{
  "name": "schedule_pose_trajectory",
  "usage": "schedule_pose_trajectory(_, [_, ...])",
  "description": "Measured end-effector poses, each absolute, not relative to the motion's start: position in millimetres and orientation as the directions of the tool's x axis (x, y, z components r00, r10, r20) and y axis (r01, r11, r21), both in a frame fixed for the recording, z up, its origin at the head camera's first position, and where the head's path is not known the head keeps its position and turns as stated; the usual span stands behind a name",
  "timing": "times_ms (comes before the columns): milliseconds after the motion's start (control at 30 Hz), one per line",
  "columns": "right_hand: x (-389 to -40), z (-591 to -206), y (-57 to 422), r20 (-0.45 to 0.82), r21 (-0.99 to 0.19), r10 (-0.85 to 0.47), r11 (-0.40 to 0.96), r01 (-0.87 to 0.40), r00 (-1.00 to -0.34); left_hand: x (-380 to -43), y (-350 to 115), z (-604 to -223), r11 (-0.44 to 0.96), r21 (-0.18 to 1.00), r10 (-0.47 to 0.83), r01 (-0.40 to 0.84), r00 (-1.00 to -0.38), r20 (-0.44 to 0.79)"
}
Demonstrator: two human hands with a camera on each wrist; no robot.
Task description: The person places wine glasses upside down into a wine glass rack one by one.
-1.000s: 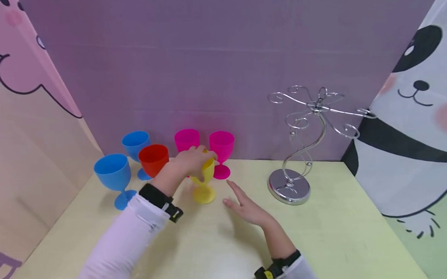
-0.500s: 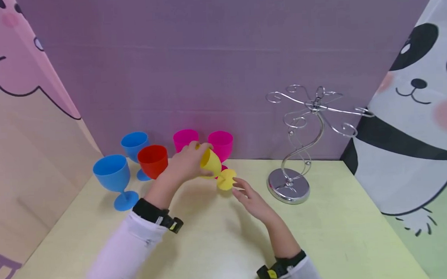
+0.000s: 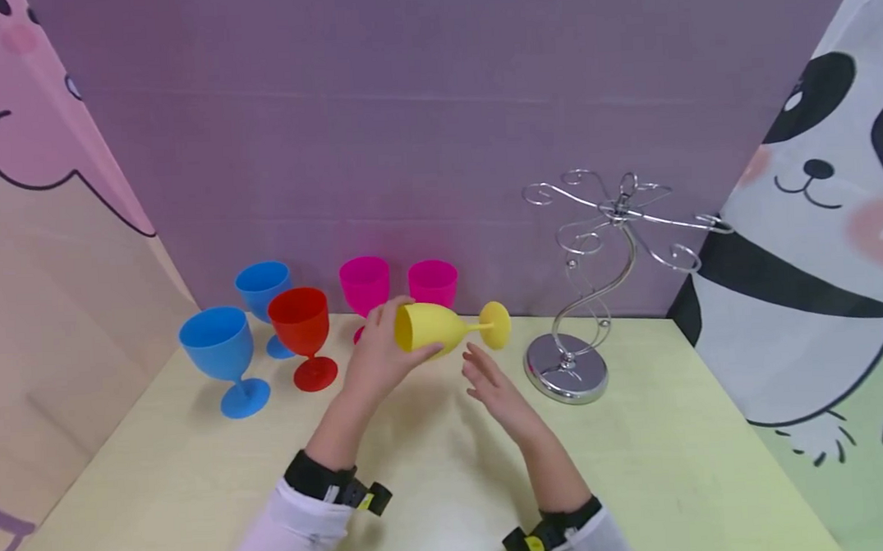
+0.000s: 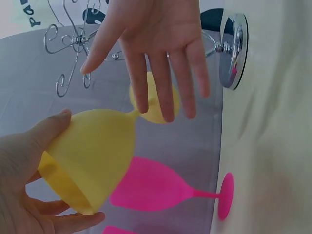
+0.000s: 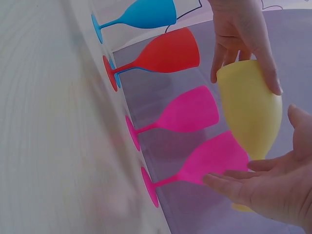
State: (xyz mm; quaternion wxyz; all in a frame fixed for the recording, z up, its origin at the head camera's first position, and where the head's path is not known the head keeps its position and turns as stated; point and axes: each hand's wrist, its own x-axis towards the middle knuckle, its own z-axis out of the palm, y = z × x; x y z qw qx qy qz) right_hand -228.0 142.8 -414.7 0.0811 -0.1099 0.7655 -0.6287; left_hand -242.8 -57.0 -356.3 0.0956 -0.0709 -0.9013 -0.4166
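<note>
A yellow plastic goblet [image 3: 438, 326] is held sideways above the table, its mouth to the left and its round foot to the right. My left hand [image 3: 381, 350] grips its bowl near the rim, thumb on one side and fingers on the other, as the left wrist view also shows. My right hand [image 3: 498, 388] is just below the goblet's stem, fingers extended and palm toward it. In the right wrist view, the right hand's fingers [image 5: 229, 187] overlap the stem, partly hiding it. Two pink goblets [image 3: 365, 284] stand upright behind the left hand.
A red goblet [image 3: 300, 323] and two blue goblets [image 3: 221, 344] stand upright on the left of the table [image 3: 686, 462]. To the right is a chrome stand [image 3: 567, 369] with curled arms on top. A purple backdrop [image 3: 434, 103] closes off the rear.
The left hand has lifted the yellow goblet off the table and tipped it from upright to sideways, its foot swinging right. The right hand has shifted slightly and stays near the foot.
</note>
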Motion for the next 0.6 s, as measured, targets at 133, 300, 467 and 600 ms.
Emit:
schedule_pose_trajectory(133, [-229.1,-414.8,141.8,0.041,-0.995,-0.252,0.082,-0.064,-0.967,-236.8,-49.2,-366.2,0.525,0.825,-0.003,0.210,-0.969,0.248])
schedule_pose_trajectory(300, [-227.3,-412.2,141.5,0.103,-0.993,-0.225,-0.083,-0.087,-0.969,-229.5,-41.9,-377.4,0.364,0.907,-0.021,0.214,-0.971,0.237])
schedule_pose_trajectory(467, [-225.9,-409.8,142.7,0.137,-0.972,-0.193,-0.217,-0.094,-0.972,-224.7,-39.8,-385.0,0.156,0.968,-0.019,0.196,-0.979,0.201])
schedule_pose_trajectory(600, [-225.7,-407.0,143.4,0.153,-0.944,-0.169,-0.317,-0.093,-0.974,-221.8,-37.9,-388.9,0.058,0.989,-0.018,0.139,-0.990,0.140])
